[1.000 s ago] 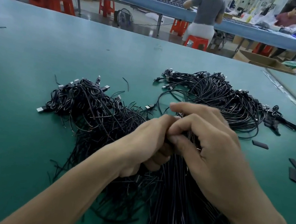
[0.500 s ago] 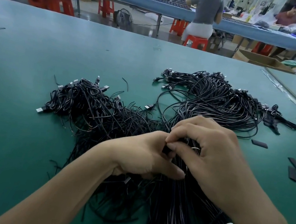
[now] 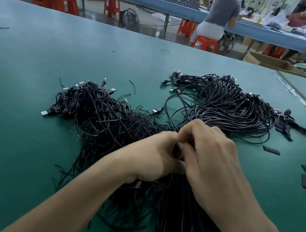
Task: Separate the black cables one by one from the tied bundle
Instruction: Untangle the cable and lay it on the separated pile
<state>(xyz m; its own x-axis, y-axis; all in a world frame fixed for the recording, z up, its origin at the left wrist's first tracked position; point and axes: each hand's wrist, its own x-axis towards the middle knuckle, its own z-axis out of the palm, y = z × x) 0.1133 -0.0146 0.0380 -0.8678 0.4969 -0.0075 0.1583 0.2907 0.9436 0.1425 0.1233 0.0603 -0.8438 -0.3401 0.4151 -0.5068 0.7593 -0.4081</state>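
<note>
Barely shifted, left hand (image 3: 151, 155) and right hand (image 3: 212, 155) pinch the cable bundle (image 3: 183, 211) between them.

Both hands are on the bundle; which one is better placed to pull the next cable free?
Right hand, probably: its curled fingers pick at the top of the bundle, on the side nearest the far pile. The left hand grips the bundle, steadying it.

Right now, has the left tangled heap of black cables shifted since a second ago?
No. The tangled heap of black cables keeps its place beside the short black wire scrap.
</note>
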